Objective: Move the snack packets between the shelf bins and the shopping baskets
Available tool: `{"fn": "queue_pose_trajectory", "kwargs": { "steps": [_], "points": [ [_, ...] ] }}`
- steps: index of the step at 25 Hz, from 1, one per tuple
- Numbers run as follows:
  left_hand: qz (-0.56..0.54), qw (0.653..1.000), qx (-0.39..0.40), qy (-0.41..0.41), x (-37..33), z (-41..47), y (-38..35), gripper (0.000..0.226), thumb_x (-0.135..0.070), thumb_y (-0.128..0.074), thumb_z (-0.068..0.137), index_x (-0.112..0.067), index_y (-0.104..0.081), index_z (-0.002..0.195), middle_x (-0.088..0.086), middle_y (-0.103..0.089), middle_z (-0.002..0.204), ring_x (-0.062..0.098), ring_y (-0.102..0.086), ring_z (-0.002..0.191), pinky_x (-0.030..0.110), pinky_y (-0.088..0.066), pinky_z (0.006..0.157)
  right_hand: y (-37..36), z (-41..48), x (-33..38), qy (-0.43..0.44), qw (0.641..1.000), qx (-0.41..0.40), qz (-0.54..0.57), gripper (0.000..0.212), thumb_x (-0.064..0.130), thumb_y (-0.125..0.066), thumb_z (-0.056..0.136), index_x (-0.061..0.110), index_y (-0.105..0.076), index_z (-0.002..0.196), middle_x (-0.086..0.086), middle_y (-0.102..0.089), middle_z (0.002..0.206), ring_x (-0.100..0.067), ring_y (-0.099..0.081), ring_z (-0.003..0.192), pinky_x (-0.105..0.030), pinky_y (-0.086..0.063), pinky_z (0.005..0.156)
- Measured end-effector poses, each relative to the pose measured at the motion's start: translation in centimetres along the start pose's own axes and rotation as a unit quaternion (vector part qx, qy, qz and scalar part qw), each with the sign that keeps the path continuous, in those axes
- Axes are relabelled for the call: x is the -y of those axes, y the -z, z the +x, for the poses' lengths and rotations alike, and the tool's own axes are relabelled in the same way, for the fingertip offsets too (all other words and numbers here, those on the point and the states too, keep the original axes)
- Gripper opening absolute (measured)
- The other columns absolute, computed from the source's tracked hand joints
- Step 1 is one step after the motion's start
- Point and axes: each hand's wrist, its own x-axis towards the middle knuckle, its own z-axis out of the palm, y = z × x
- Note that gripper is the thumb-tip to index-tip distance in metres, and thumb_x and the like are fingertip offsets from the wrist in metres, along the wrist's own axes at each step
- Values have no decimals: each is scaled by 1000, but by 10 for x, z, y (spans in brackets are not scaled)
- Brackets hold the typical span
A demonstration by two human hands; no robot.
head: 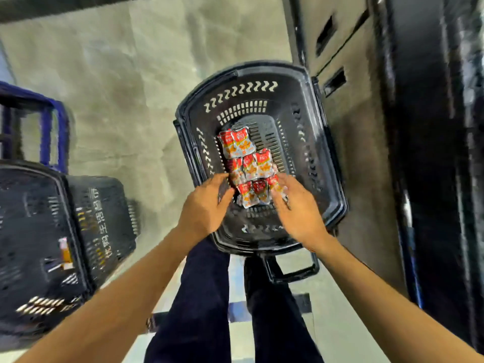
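Our left hand (207, 203) and right hand (298, 210) touch red packets (251, 163) toward the basket's (337, 195) near end; whether they grip, we cannot tell, and the print is blurred.

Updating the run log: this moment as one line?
snack packets: piled in black basket | left hand: at pile's left side | right hand: on near-right packets | grip: unclear

Red-and-silver snack packets (248, 166), black slotted basket (324, 158).
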Motion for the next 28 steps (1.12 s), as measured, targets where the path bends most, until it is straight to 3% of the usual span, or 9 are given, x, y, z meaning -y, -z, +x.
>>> {"fn": "queue_pose_trajectory", "kwargs": {
  "steps": [5, 10, 13, 16, 18, 20, 23, 28],
  "points": [
    [-66, 997, -16, 48, -36, -123, 31, 39, -22, -56, 93, -14, -52, 131, 9, -63, 122, 27, -59, 111, 31, -46, 91, 45, -113, 36, 29, 999, 32, -20, 43, 17, -49, 95, 5, -44, 135, -14, -53, 133, -30, -50, 122, -33, -37, 101],
    [-121, 992, -14, 25, -64, -215, 39, 36, -22, -57, 93, -15, -53, 128, 0, -62, 121, 17, -61, 107, 19, -40, 86, 69, -209, 43, 47, 998, 24, -25, 43, 26, -51, 95, 8, -46, 134, -11, -60, 126, -28, -59, 110, -28, -42, 86],
    [-144, 990, 12, -6, -72, -245, 40, 35, -22, -57, 93, -17, -54, 127, -2, -62, 123, 15, -60, 108, 12, -42, 81, 65, -253, 46, 37, 999, -37, -8, 43, 29, -51, 94, 9, -47, 132, -11, -60, 124, -27, -58, 110, -34, -46, 91],
    [-146, 987, 46, -57, -79, -263, 41, 35, -20, -58, 92, -16, -54, 127, -3, -60, 123, 9, -58, 105, 14, -41, 86, 49, -289, 56, 0, 991, -128, 43, 37, 20, -55, 94, 8, -51, 128, -7, -60, 117, -21, -59, 100, -12, -37, 81],
    [-132, 984, 67, -99, -81, -271, 42, 36, -20, -59, 92, -15, -54, 128, -5, -60, 120, 5, -56, 102, 10, -38, 85, 35, -311, 66, -48, 982, -164, 75, 34, 19, -54, 94, 11, -52, 127, -2, -59, 116, -17, -58, 99, -12, -35, 75],
    [-113, 976, 112, -147, -78, -280, 42, 35, -18, -59, 92, -14, -55, 127, -6, -60, 115, 4, -56, 100, 9, -37, 82, 13, -340, 71, -95, 964, -223, 108, 34, 20, -54, 94, 13, -52, 128, -3, -60, 116, -21, -58, 100, -23, -40, 77],
    [-61, 957, 187, -212, -71, -295, 33, 34, -20, -60, 92, -16, -56, 125, -7, -60, 112, 7, -57, 103, 17, -41, 87, -32, -393, 76, -172, 926, -286, 179, 36, 26, -53, 94, 17, -50, 129, -5, -60, 117, -21, -60, 99, -31, -48, 86],
    [23, 890, 333, -311, -81, -341, -7, 31, -18, -59, 91, -19, -55, 122, -3, -60, 114, 13, -59, 104, 22, -44, 89, -99, -489, 83, -285, 839, -382, 261, 47, 44, -49, 90, 17, -49, 129, -1, -62, 114, -19, -64, 94, -41, -51, 86]
  ]
}}
